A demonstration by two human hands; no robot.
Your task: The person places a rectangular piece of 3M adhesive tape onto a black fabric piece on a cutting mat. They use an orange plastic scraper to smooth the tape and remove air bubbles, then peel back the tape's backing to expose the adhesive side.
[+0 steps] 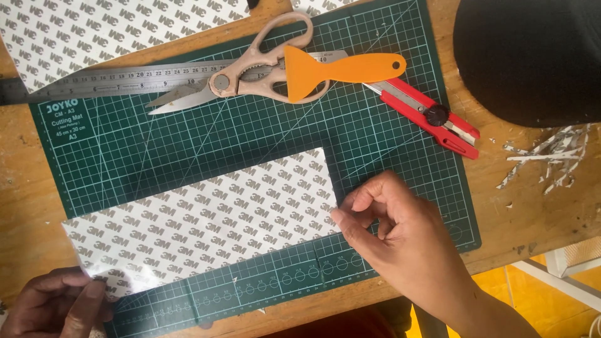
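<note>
A white rectangular sheet with a repeated grey printed pattern (206, 225) lies slanted on a dark green gridded cutting mat (250, 134). My left hand (56, 303) presses and pinches the sheet's lower left corner at the mat's edge. My right hand (391, 228) is at the sheet's right edge, thumb and fingertips pinched together against that edge. Whether it grips the edge or only touches it is unclear.
Along the mat's top lie a steel ruler (94, 80), beige-handled scissors (250, 72), an orange plastic scraper (341, 67) and a red utility knife (429, 112). Another patterned sheet (94, 31) sits top left. A black round object (532, 56) and white scraps (551, 156) lie right on the wooden table.
</note>
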